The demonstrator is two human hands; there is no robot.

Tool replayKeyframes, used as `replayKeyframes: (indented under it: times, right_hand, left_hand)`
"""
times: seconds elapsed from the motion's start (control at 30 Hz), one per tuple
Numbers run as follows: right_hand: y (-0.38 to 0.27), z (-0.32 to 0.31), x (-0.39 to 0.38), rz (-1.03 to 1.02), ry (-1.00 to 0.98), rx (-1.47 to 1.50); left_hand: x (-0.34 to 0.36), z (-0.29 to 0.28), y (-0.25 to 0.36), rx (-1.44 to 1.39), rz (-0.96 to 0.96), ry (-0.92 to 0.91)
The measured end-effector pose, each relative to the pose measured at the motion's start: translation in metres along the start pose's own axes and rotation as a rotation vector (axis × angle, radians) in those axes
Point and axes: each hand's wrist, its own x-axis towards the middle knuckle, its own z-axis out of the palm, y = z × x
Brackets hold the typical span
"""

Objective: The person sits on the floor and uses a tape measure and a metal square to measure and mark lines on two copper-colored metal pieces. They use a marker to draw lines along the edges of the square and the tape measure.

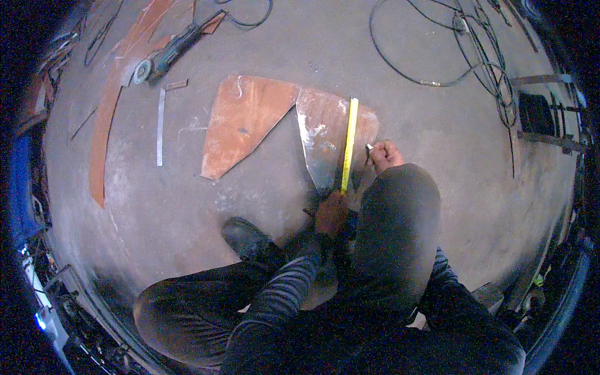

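A yellow tape measure [349,145] lies stretched across a grey and rusty metal plate [322,134], running from its far edge toward me. My left hand [332,212] is closed around its near end, and the case is mostly hidden there. To the right of the tape, over the plate's right edge, my right hand [386,155] pinches a small white piece that looks like chalk. My raised knee partly hides that hand's wrist. A second, rust-brown metal plate [250,115] with a slanted lower edge touches the first one on its left.
An angle grinder [172,53] rests on the floor at the far left, by a long rusty metal strip [107,144]. Closer in lies a thin L-shaped metal square [160,128]. Black cables [481,62] coil at the far right. My dark shoe [247,237] is near the plates.
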Motion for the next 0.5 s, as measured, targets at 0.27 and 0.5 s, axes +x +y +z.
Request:
replayKeyframes:
  times: [0.27,0.5]
  right_hand:
    - [0.003,0.016,0.010,0.035,-0.009,0.017]
    - [0.001,0.006,0.003,-0.115,-0.053,-0.285]
  left_hand:
    - [-0.006,0.002,-0.030,-0.070,0.193,-0.037]
    - [-0.010,-0.015,-0.012,-0.005,0.065,-0.097]
